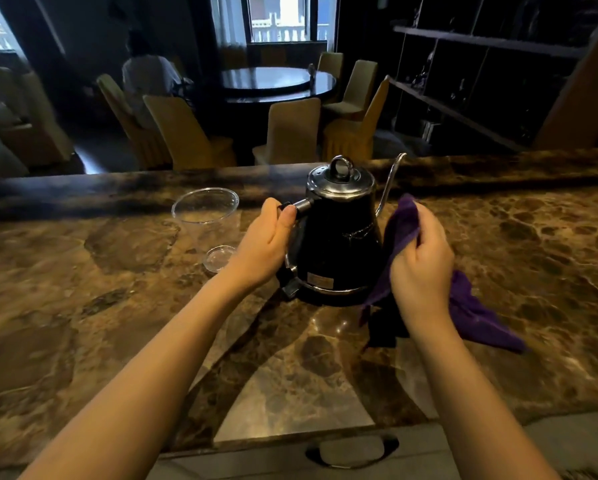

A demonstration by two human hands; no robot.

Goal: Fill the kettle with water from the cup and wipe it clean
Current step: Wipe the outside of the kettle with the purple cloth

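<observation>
Black gooseneck kettle (339, 233), lidded: left hand (263, 244) grips its handle; right hand (420, 261) clutches purple cloth (470, 306). Risk: wiping snags thin spout, tipping kettle toward clear plastic cup (205, 211) left.

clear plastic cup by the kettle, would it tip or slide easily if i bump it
Probably yes. The clear plastic cup looks thin-walled and seems empty, so likely very light. It tapers to a narrow base under a wide rim, so a nudge could tip it. The polished marble counter may let it slide.
</observation>
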